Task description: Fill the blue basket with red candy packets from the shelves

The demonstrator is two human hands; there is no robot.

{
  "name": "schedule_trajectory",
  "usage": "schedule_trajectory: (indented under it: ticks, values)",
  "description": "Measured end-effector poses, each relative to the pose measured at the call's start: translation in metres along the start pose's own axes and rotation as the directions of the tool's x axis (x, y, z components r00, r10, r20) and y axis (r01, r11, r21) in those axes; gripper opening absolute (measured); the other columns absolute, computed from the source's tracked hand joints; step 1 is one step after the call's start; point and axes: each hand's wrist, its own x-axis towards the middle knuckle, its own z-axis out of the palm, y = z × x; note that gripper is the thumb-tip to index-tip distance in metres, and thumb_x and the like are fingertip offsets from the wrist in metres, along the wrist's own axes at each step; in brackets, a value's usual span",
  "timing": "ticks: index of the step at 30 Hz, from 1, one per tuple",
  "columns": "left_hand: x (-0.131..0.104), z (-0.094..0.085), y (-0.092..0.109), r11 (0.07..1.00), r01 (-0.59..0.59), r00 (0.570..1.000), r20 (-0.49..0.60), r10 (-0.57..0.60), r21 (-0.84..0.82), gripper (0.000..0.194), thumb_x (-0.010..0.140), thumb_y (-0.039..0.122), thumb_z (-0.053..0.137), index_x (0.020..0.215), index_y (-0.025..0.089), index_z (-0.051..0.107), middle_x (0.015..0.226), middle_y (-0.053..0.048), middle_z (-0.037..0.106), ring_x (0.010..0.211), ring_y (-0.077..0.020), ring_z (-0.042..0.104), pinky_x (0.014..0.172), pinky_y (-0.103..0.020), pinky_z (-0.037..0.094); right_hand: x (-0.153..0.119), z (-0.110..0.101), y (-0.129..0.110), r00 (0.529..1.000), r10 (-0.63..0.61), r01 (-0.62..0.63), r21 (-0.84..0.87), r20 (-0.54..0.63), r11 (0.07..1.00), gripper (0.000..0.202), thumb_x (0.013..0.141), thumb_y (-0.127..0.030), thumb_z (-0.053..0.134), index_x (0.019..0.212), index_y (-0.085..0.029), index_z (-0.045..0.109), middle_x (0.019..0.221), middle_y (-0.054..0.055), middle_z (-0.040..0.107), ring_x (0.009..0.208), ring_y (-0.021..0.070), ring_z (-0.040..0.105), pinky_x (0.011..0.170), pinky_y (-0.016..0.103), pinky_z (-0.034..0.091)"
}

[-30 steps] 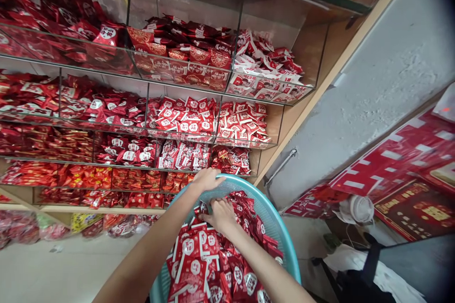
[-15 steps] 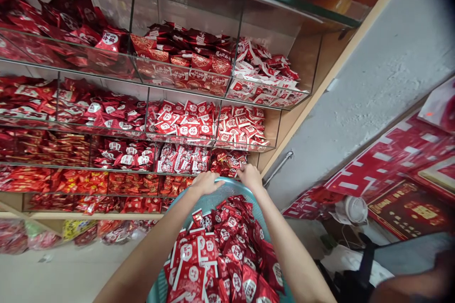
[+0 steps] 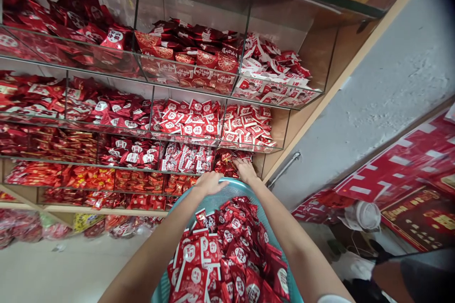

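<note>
A teal basket (image 3: 275, 227) full of red and white packets (image 3: 236, 251) stands below me, its far rim near the shelf. My left hand (image 3: 210, 183) is closed on the far rim of the basket, left of its middle. Just past the rim, my right hand (image 3: 246, 170) reaches to a small compartment of dark red packets (image 3: 224, 163), its fingers apart and touching or close above them. No packet shows clearly in the right hand.
Clear-fronted shelf compartments (image 3: 192, 85) with red packets rise ahead and to the left. A grey wall (image 3: 391, 90) with a metal hook (image 3: 284, 170) is at the right. Beyond it are red printed boxes (image 3: 423, 218) and a white round object (image 3: 366, 215).
My right hand has moved off the basket rim area and forward, its fingers spreading over the packets in the compartment. The left hand stays on the rim. The view has shifted slightly.
</note>
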Motion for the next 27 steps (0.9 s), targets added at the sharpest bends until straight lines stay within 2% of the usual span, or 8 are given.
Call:
schedule_trajectory:
  ticks: [6, 10, 15, 19, 27]
  values:
    - [0.002, 0.002, -0.001, 1.000, -0.001, 1.000, -0.014, 0.001, 0.008, 0.057, 0.082, 0.063, 0.024, 0.111, 0.029, 0.059, 0.103, -0.008, 0.067, 0.093, -0.0265, 0.063, 0.077, -0.037, 0.046, 0.007, 0.001, -0.002, 0.999, 0.002, -0.002, -0.016, -0.035, 1.000, 0.046, 0.080, -0.005, 0.038, 0.123, -0.020, 0.045, 0.126, 0.011, 0.047, 0.116, 0.0226, 0.038, 0.095, 0.035, 0.026]
    - [0.002, -0.001, 0.001, 1.000, 0.019, 1.000, -0.018, -0.019, 0.015, 0.058, 0.081, 0.064, 0.025, 0.108, 0.026, 0.060, 0.100, -0.010, 0.068, 0.092, -0.0272, 0.063, 0.077, -0.037, 0.046, 0.005, -0.003, 0.001, 0.997, 0.008, -0.007, 0.012, -0.072, 1.000, 0.044, 0.076, -0.008, 0.046, 0.119, -0.017, 0.048, 0.119, 0.012, 0.051, 0.112, 0.0229, 0.041, 0.094, 0.033, 0.028]
    - [0.002, -0.007, 0.004, 0.998, 0.055, 0.998, 0.002, -0.055, 0.009, 0.055, 0.081, 0.062, 0.027, 0.107, 0.027, 0.060, 0.101, -0.008, 0.068, 0.094, -0.0257, 0.062, 0.078, -0.035, 0.045, 0.000, -0.006, 0.010, 0.988, 0.044, -0.028, 0.110, -0.146, 0.994, 0.052, 0.079, -0.019, 0.049, 0.129, -0.016, 0.036, 0.119, 0.011, 0.051, 0.109, 0.0207, 0.045, 0.089, 0.028, 0.031]
    - [0.003, -0.006, 0.002, 0.999, 0.044, 0.999, 0.008, -0.044, 0.010, 0.055, 0.081, 0.062, 0.026, 0.107, 0.027, 0.060, 0.101, -0.008, 0.068, 0.093, -0.0258, 0.062, 0.077, -0.035, 0.045, -0.006, -0.003, 0.018, 0.983, 0.091, -0.056, 0.217, -0.157, 0.975, 0.051, 0.084, -0.024, 0.043, 0.133, -0.019, 0.031, 0.107, 0.006, 0.059, 0.100, 0.0168, 0.050, 0.082, 0.024, 0.034]
    - [0.006, 0.002, -0.003, 0.999, -0.013, 0.999, -0.035, 0.014, 0.032, 0.058, 0.081, 0.064, 0.022, 0.105, 0.027, 0.060, 0.097, -0.009, 0.069, 0.090, -0.0266, 0.063, 0.075, -0.037, 0.046, -0.011, 0.010, 0.025, 0.988, 0.122, -0.094, 0.259, -0.097, 0.961, 0.041, 0.078, -0.028, 0.054, 0.117, -0.019, 0.052, 0.110, 0.008, 0.059, 0.102, 0.0200, 0.049, 0.080, 0.025, 0.036]
